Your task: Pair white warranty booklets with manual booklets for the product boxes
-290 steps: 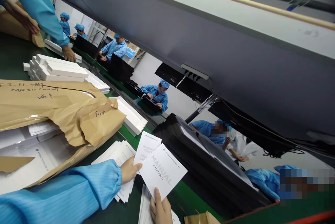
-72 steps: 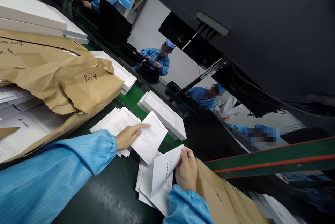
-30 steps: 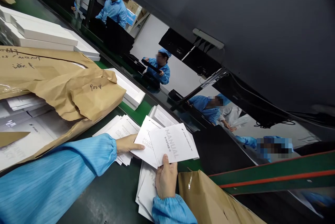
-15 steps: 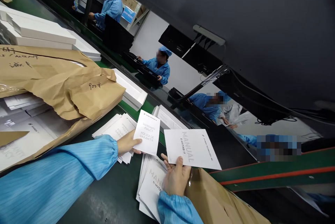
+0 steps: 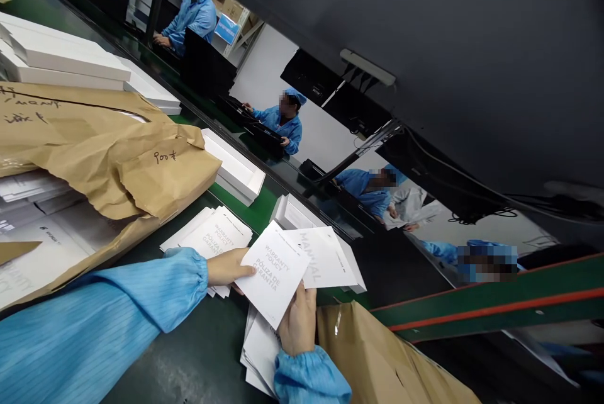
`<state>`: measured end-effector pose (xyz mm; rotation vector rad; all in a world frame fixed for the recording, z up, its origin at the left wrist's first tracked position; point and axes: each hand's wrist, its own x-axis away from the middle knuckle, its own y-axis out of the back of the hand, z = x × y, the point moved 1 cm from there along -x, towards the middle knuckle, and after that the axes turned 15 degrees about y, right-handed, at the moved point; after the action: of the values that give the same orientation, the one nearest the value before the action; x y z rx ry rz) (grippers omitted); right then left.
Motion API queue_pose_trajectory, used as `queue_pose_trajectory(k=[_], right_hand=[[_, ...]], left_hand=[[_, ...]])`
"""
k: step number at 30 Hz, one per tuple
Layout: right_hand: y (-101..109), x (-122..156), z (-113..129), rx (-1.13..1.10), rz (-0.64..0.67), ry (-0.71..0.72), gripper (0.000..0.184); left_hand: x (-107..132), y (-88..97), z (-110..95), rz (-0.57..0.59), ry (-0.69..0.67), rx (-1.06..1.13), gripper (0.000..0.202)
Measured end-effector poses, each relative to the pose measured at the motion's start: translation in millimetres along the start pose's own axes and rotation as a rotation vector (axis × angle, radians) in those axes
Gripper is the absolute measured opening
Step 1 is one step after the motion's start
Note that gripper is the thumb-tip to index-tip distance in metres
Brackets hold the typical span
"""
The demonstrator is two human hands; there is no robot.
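Note:
My left hand (image 5: 232, 267) is closed on a white warranty booklet (image 5: 272, 273), thumb on its printed face. In my right hand (image 5: 298, 321) is a white manual (image 5: 330, 259), and its left part lies behind the warranty booklet. The two booklets overlap in front of me. A fanned pile of warranty booklets (image 5: 214, 234) lies on the dark green surface behind my left hand. Below my right hand is a stack of manuals (image 5: 262, 344), partly covered by the hand and sleeve.
A torn brown paper package (image 5: 165, 171) holding booklets fills the left side. Another brown package (image 5: 368, 353) stands at lower right. White box trays (image 5: 236, 168) line the belt (image 5: 226, 193). Several people in blue workwear, such as one person (image 5: 283, 117), sit across the line.
My right hand has moved left, bringing the manual behind the warranty booklet. My left hand has tilted the warranty booklet and shifted it slightly downward. The two booklets were apart before.

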<state>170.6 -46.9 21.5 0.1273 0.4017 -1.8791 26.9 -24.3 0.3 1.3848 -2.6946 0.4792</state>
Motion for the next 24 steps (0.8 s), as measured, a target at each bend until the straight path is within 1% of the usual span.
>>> queue_pose_trajectory(k=[1, 3, 5, 7, 8, 10, 13, 15, 18, 22, 24], right_hand=[[-0.8, 1.2, 0.7, 0.017, -0.012, 0.017, 0.054], [-0.9, 2.1, 1.6, 0.054, -0.029, 0.056, 0.054], [0.7, 1.0, 1.0, 0.066, -0.023, 0.091, 0.052], [3.7, -2.1, -1.0, 0.053, -0.002, 0.117, 0.049], [5.6, -4.1, -2.5, 0.049, 0.008, 0.12, 0.048], [9.6, -7.9, -5.6, 0.055, 0.021, 0.109, 0.046], [12.8, -10.5, -8.4, 0.065, 0.067, 0.084, 0.044], [12.6, -9.5, -8.4, 0.061, 0.114, 0.071, 0.042], [11.3, -6.5, -6.7, 0.062, 0.149, 0.08, 0.042], [12.5, -5.4, -7.2, 0.075, 0.141, 0.103, 0.038], [13.8, -6.1, -9.7, 0.103, 0.171, 0.103, 0.035]], left_hand=[[-1.0, -0.7, 2.1, -0.064, -0.02, -0.054, 0.036], [-2.0, -2.4, 5.7, -0.134, -0.053, -0.129, 0.033], [-2.2, -4.0, 6.9, -0.134, -0.069, -0.144, 0.033], [-2.2, -3.7, 4.5, -0.125, -0.093, -0.106, 0.034], [-2.2, -2.1, 2.1, -0.142, -0.113, -0.073, 0.035], [-2.6, 4.4, -3.6, -0.227, -0.162, 0.003, 0.038], [-3.4, 18.8, -9.5, -0.429, -0.214, 0.08, 0.04], [-4.0, 26.7, -10.1, -0.499, -0.232, 0.098, 0.041], [-4.5, 31.1, -8.7, -0.501, -0.253, 0.108, 0.04], [-3.1, 29.5, -8.4, -0.52, -0.297, 0.144, 0.038], [-2.6, 29.2, -8.7, -0.502, -0.304, 0.155, 0.036]])
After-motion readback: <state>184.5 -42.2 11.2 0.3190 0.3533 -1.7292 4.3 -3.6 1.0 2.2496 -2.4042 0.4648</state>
